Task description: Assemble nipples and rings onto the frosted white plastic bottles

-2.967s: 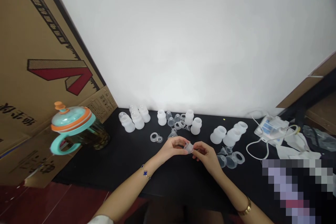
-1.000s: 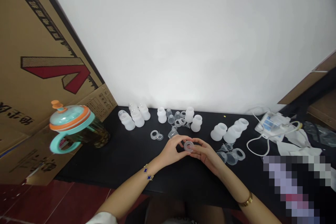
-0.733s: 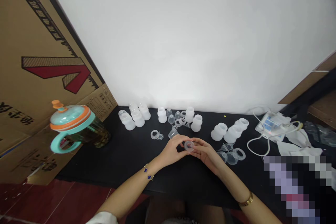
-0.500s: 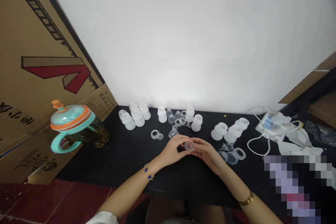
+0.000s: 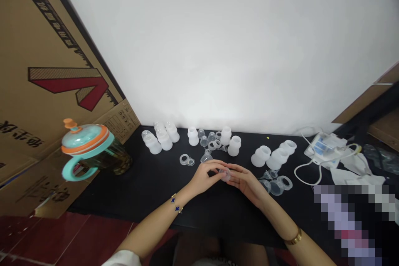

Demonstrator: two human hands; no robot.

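Between the fingertips of both hands is a small translucent baby bottle collar ring; a nipple seems to sit in it, though fingers partly cover it. My left hand pinches it from the left, and my right hand grips its right side. Just beyond my left hand lies a clear bottle cap. Left of that, a loose ring lies beside a nipple. Open white bottles stand behind the hands among clear caps and rings. Near my right wrist are more clear caps and a ring.
Several capped bottles stand at the back left, and open bottles at the right. A large teal-lidded jug is by a cardboard box. A white cable and device lie at the right of the black table.
The collar ring has turned slightly between my fingertips, and my left fingers have shifted a little around it. Otherwise only the camera view has moved slightly.
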